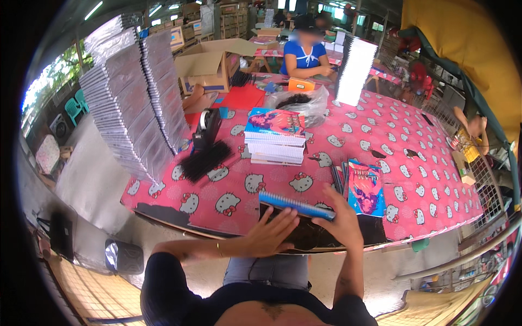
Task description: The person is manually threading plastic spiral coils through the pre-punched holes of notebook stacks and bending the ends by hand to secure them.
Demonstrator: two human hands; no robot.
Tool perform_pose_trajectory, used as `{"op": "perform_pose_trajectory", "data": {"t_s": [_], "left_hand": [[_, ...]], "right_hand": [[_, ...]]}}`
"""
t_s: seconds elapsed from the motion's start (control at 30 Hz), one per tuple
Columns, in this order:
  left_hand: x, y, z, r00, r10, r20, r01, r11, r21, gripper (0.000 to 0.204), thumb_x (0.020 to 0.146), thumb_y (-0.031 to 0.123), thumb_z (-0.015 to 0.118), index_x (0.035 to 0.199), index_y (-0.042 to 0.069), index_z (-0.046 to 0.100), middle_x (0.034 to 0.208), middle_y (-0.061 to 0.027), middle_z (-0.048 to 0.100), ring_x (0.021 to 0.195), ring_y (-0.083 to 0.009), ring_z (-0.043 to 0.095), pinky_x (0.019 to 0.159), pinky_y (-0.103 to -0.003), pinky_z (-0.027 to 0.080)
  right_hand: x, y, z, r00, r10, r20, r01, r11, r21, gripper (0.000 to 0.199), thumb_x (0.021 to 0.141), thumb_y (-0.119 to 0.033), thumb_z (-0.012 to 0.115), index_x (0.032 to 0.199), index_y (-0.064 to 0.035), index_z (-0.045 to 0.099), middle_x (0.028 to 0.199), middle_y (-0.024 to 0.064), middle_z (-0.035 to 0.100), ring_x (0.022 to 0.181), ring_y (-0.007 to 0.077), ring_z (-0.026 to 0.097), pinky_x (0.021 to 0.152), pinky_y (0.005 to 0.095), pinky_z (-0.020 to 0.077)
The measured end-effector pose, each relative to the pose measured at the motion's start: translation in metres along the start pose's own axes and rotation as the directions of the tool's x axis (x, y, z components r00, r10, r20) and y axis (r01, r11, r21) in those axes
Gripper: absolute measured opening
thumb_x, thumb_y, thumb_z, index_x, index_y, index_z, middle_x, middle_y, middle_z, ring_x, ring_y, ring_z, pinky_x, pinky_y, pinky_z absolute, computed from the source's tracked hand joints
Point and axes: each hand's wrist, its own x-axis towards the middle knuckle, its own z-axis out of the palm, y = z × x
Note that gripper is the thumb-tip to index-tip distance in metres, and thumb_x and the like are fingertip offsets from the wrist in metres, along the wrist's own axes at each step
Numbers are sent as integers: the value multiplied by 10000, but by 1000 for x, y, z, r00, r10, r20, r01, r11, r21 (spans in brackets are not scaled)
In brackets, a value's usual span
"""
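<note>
A blue spiral notebook (296,205) is at the table's near edge, its wire coil along the upper side. My left hand (273,231) lies against its near side, fingers stretched out and fairly flat. Around the notebook's right end is my right hand (345,220), thumb on the near side and fingers raised beyond it. Just right of that hand lies another notebook with a blue and pink illustrated cover (366,187), beside some dark coils. Farther off, a stack of notebooks (274,146) has the same kind of cover on top.
Tall plastic-wrapped stacks (122,98) rise at the left. Near them are a bundle of black wire coils (205,161) and a black tape dispenser (207,127). Beyond stand an open cardboard box (204,70), a clear plastic bag (312,108) and a tall white stack (356,70). A co-worker (305,54) sits across the table.
</note>
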Motion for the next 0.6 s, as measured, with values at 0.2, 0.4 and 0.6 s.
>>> {"op": "perform_pose_trajectory", "data": {"t_s": [0.2,0.4,0.6], "left_hand": [[92,-48,-57,877,-39,479,78,995,-63,805,878,559,652,1446,14,485,1555,-238,383,1467,-375,346,1151,-650,230],[11,-15,13,998,46,43,-47,999,15,843,848,552,671,1427,-28,477,1543,-251,395,1458,-411,340,1142,-672,235],[61,-33,-25,995,-57,79,31,954,299,888,837,578,650,1469,-10,440,1547,-244,395,1465,-402,339,1135,-686,241]], "right_hand": [[-35,40,64,922,388,11,-267,613,743,365,860,-38,790,1200,-9,659,1044,57,704,936,88,626,833,245,504],[-31,30,82,899,423,-113,-224,666,712,174,867,-58,788,1009,23,728,856,31,719,799,70,631,750,250,513],[-17,20,84,922,383,-57,-260,723,640,178,865,-61,787,1017,16,734,927,60,751,826,75,643,772,254,515]]}}
